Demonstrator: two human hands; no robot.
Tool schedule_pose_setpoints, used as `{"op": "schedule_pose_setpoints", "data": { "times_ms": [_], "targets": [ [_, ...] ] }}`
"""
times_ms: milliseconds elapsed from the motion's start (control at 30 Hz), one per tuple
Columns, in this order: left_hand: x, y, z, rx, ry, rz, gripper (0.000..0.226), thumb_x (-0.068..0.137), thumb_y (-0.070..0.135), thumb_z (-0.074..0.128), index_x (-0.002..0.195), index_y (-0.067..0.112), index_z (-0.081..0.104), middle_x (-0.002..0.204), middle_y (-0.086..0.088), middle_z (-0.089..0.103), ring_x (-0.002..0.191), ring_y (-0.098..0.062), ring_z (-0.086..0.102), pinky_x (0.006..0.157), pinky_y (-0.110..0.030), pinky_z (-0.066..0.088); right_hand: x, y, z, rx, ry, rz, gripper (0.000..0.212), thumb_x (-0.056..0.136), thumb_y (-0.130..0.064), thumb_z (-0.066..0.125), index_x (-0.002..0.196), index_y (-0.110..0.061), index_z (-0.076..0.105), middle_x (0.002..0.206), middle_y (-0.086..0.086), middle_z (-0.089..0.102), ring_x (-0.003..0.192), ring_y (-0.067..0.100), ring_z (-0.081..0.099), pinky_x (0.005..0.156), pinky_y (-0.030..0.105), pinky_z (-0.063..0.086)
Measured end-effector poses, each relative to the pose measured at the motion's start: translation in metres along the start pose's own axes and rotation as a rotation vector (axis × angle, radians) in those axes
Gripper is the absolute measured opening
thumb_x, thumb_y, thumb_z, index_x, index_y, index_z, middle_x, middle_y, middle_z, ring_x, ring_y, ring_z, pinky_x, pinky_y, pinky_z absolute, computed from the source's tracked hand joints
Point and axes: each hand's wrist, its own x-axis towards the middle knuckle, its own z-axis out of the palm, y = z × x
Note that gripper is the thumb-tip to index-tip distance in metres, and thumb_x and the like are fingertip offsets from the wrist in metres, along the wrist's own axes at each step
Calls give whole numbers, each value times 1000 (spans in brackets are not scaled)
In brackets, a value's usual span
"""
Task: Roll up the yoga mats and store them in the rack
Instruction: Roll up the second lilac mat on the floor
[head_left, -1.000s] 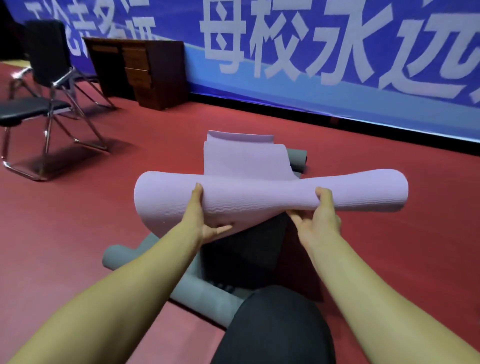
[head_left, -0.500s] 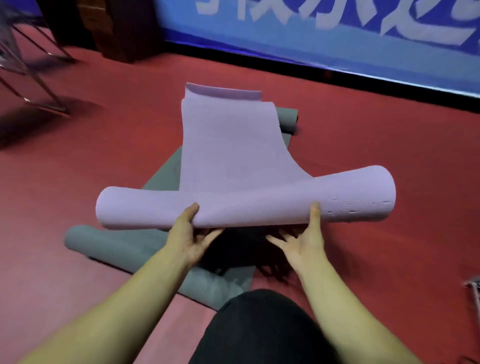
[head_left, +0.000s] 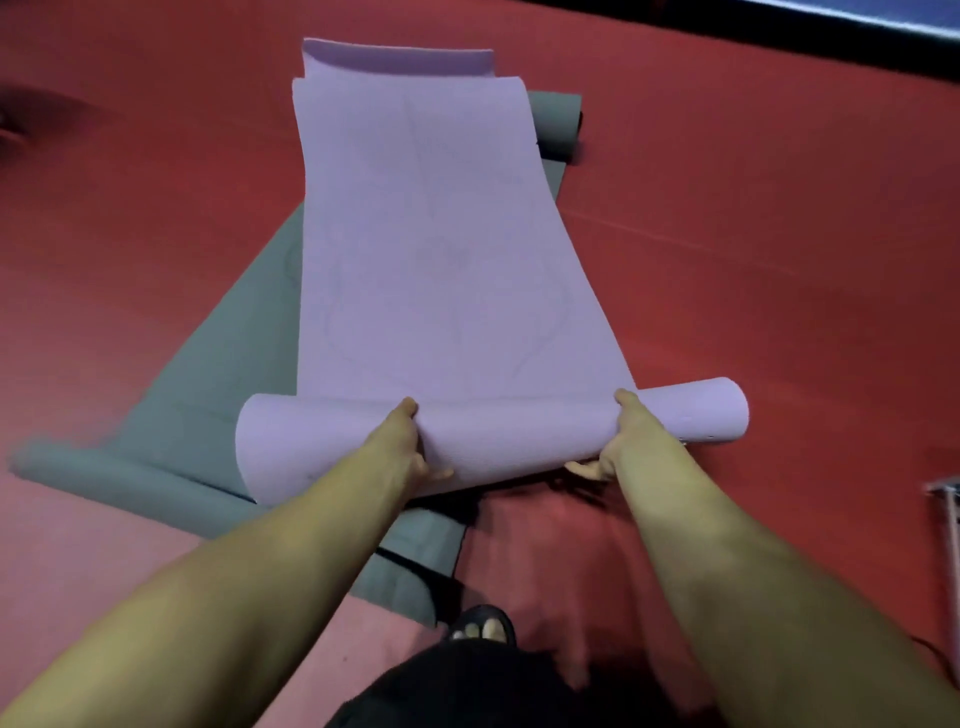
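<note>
A lilac yoga mat (head_left: 431, 249) stretches away from me over the red floor, its near end curled into a loose roll (head_left: 519, 431). My left hand (head_left: 410, 441) grips the roll left of centre, thumb on top and fingers under the curl. My right hand (head_left: 618, 441) grips it right of centre the same way. Under the lilac mat lies a grey yoga mat (head_left: 208, 395) at an angle, its near end rolled (head_left: 130, 478) and its far end rolled (head_left: 558, 124) too.
Red floor (head_left: 779, 260) surrounds the mats. A dark wall base (head_left: 831, 31) runs along the top right. A metal frame edge (head_left: 948, 499) shows at the right border. My sandalled foot (head_left: 483, 626) and dark clothing are at the bottom.
My view has tilted down and the chair and desk have left the frame. Both hands have lowered the lilac roll toward the floor, and more of the mat lies flat ahead.
</note>
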Motion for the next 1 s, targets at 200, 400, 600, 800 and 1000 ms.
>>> {"op": "schedule_pose_setpoints", "data": {
  "times_ms": [200,400,600,800,1000],
  "targets": [
    [-121,183,101,-74,-223,539,17,99,10,47,115,7,55,140,-18,55,92,-28,64,75,-48,57,-147,-182,123,-48,-405,-414,42,96,-22,51,137,-13,48,129,7,55,102,33,61,71,55,56],
    [-583,369,218,-184,-1071,1409,18,100,25,56,104,9,63,90,-6,74,77,-19,71,70,-41,62,-618,-389,67,279,-1115,-1482,8,88,-10,55,85,-9,62,68,10,56,50,21,55,57,37,55],
    [-568,294,253,-96,-1155,1307,30,100,35,51,101,8,64,75,-1,75,67,-14,72,66,-30,61,-595,-374,-38,177,-1184,-1510,15,97,-11,50,99,-13,65,86,3,72,82,17,66,76,39,61],
    [-221,162,308,-108,-911,699,47,100,27,52,139,0,49,103,-15,71,94,-26,63,61,-31,61,-294,-335,-81,217,-863,-1137,23,82,-1,60,97,-16,65,79,0,75,67,13,71,66,43,61],
    [65,-44,271,177,-575,365,45,98,24,57,141,12,50,130,-6,64,84,-18,72,58,-30,60,32,-234,-175,321,-421,-701,22,89,0,60,109,-4,67,101,10,74,90,27,70,84,52,54]
  ]
}}
